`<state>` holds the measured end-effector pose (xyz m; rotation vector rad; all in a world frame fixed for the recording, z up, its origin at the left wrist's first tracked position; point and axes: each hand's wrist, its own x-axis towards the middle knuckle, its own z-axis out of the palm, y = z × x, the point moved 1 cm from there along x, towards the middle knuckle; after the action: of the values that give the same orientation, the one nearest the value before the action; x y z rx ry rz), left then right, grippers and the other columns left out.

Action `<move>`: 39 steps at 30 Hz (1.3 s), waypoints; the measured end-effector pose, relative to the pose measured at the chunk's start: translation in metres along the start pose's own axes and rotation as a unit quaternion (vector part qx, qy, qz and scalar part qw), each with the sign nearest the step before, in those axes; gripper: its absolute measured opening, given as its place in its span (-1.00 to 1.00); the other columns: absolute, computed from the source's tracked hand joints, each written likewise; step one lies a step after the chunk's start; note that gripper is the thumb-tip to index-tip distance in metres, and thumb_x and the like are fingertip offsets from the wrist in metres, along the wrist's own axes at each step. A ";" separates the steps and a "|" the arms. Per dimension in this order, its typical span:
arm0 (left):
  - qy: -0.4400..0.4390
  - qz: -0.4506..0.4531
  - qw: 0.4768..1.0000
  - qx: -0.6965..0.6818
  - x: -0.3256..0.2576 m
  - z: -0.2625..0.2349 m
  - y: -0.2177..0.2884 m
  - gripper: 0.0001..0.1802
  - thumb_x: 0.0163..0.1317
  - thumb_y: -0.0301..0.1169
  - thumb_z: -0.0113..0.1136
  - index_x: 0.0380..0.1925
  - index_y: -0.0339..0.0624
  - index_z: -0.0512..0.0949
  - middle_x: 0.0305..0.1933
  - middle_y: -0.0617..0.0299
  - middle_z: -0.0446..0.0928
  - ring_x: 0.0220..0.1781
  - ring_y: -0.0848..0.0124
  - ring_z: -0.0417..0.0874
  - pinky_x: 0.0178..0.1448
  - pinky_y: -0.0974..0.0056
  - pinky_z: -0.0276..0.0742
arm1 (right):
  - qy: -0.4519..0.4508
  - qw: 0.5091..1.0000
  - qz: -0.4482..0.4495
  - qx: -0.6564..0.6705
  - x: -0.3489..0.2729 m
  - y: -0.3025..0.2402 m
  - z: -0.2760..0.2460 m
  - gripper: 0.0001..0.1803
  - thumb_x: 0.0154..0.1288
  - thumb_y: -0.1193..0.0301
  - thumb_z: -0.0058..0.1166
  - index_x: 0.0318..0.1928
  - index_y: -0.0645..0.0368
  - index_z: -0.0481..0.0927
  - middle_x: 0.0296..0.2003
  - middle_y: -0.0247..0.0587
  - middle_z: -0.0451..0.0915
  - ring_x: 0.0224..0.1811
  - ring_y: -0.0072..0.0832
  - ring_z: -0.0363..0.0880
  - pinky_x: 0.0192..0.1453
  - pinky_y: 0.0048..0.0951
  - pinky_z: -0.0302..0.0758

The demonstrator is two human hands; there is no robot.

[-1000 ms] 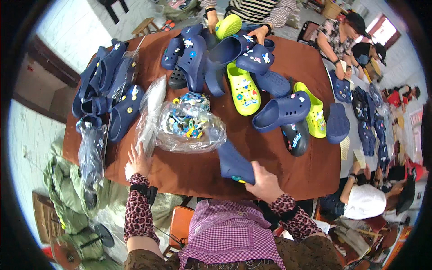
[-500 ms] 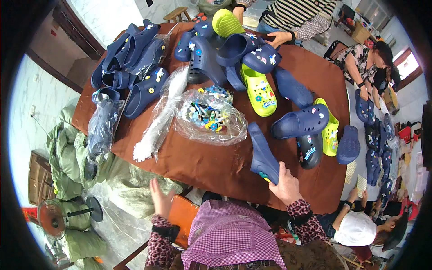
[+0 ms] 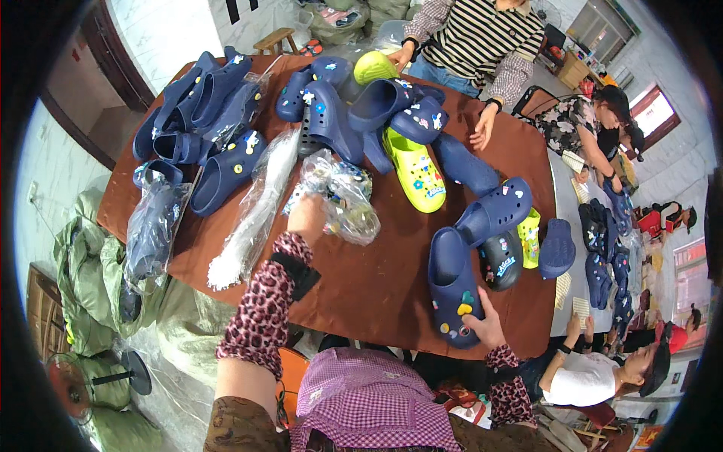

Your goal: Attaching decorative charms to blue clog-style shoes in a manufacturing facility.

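My right hand (image 3: pixel 488 325) grips a navy clog (image 3: pixel 453 275) by its toe end, near the table's front edge. Yellow, teal and other small charms (image 3: pixel 456 310) sit on the clog's upper, which faces up. Its heel end points away from me and lies close to another navy clog (image 3: pixel 498 209). My left hand (image 3: pixel 307 217) is at the clear plastic bag (image 3: pixel 361 224) of colourful charms in the middle of the table. The fingers are hidden at the bag's mouth. Left of it lies a long clear bag of thin white strips (image 3: pixel 252 218).
Navy clogs (image 3: pixel 226 175) crowd the brown-covered table (image 3: pixel 361 294), with a lime-green clog (image 3: pixel 416 172) and a black one (image 3: pixel 500 260) among them. Opposite stands a person in a striped shirt (image 3: pixel 478 41). Green sacks (image 3: pixel 90 279) and a fan (image 3: pixel 71 388) are at the left.
My left hand has gone from beside the table forward to the charm bag. The clog in my right hand has turned upper-side up. The person opposite has drawn a hand back from the clogs.
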<state>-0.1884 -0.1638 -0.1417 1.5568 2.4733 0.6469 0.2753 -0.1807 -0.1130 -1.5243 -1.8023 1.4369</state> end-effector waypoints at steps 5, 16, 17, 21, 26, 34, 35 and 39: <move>0.051 -0.054 0.984 -0.165 0.049 -0.031 -0.028 -0.77 0.06 -0.46 0.06 -0.31 -0.34 0.57 -0.41 -0.19 0.57 -0.37 -0.03 0.63 -0.28 0.09 0.56 | -0.093 0.972 0.098 0.192 -0.018 -0.015 0.064 -0.17 -0.01 0.53 0.17 0.32 0.25 0.12 0.05 -0.10 0.43 -0.03 -0.46 0.48 -0.03 -0.50 0.49; -0.156 -0.077 0.943 -0.285 0.060 -0.071 -0.011 -0.71 0.08 -0.54 0.02 -0.20 -0.51 0.50 -0.38 0.09 0.52 -0.41 0.37 0.58 -0.48 0.36 0.59 | -0.247 0.960 -0.093 0.089 0.013 -0.077 0.132 -0.16 0.00 0.44 0.17 0.33 0.21 0.12 0.16 -0.03 0.36 0.10 -0.38 0.43 0.21 -0.43 0.35; -0.173 -0.064 0.947 -0.262 0.059 -0.073 -0.018 -0.72 0.07 -0.55 0.02 -0.22 -0.51 0.52 -0.38 0.10 0.52 -0.40 0.39 0.57 -0.49 0.37 0.58 | -0.163 0.976 -0.145 0.005 0.018 -0.069 0.102 -0.16 -0.01 0.45 0.18 0.32 0.20 0.13 0.12 -0.04 0.39 0.07 -0.38 0.46 0.18 -0.40 0.37; -0.183 -0.054 0.949 -0.249 0.065 -0.070 -0.032 -0.77 0.11 -0.51 0.02 -0.31 -0.51 0.52 -0.41 0.10 0.53 -0.46 0.41 0.57 -0.49 0.37 0.59 | -0.113 0.963 0.074 0.235 0.004 -0.016 0.060 -0.19 -0.02 0.53 0.15 0.31 0.22 0.16 0.12 -0.06 0.39 0.05 -0.35 0.47 0.05 -0.41 0.49; -0.183 -0.076 0.936 -0.291 0.075 -0.077 0.005 -0.76 0.12 -0.48 0.07 -0.32 -0.52 0.53 -0.45 0.12 0.51 -0.49 0.39 0.57 -0.51 0.34 0.59 | -0.278 0.949 -0.148 0.020 -0.011 -0.014 0.190 -0.17 0.04 0.37 0.23 0.31 0.27 0.14 0.20 0.08 0.31 0.14 -0.36 0.43 0.23 -0.43 0.32; -0.211 -0.111 0.936 -0.258 0.072 -0.101 -0.008 -0.73 0.13 -0.43 0.10 -0.29 -0.47 0.58 -0.44 0.12 0.56 -0.52 0.43 0.57 -0.55 0.37 0.55 | -0.200 0.962 -0.028 0.184 0.046 -0.051 0.108 -0.19 -0.02 0.46 0.17 0.29 0.33 0.16 0.12 -0.07 0.40 0.07 -0.39 0.46 0.19 -0.41 0.37; -0.218 -0.114 0.935 -0.256 0.070 -0.103 -0.008 -0.73 0.13 -0.43 0.10 -0.29 -0.46 0.58 -0.46 0.12 0.56 -0.52 0.42 0.57 -0.55 0.37 0.54 | -0.167 0.957 0.005 0.239 0.049 -0.037 0.100 -0.19 -0.02 0.46 0.16 0.28 0.35 0.16 0.13 -0.08 0.39 0.08 -0.38 0.45 0.21 -0.39 0.35; -0.218 -0.110 0.937 -0.250 0.073 -0.101 0.006 -0.73 0.12 -0.42 0.10 -0.31 -0.47 0.58 -0.45 0.10 0.56 -0.52 0.40 0.58 -0.55 0.37 0.54 | -0.137 0.986 -0.096 -0.018 0.023 -0.040 0.187 -0.20 0.03 0.35 0.16 0.29 0.28 0.17 0.24 0.10 0.28 0.32 -0.24 0.23 0.35 -0.41 0.16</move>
<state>-0.2515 -0.1247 -0.0417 1.0703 1.9191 0.7246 0.0990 -0.2398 -0.1624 -1.1743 -2.0805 1.5854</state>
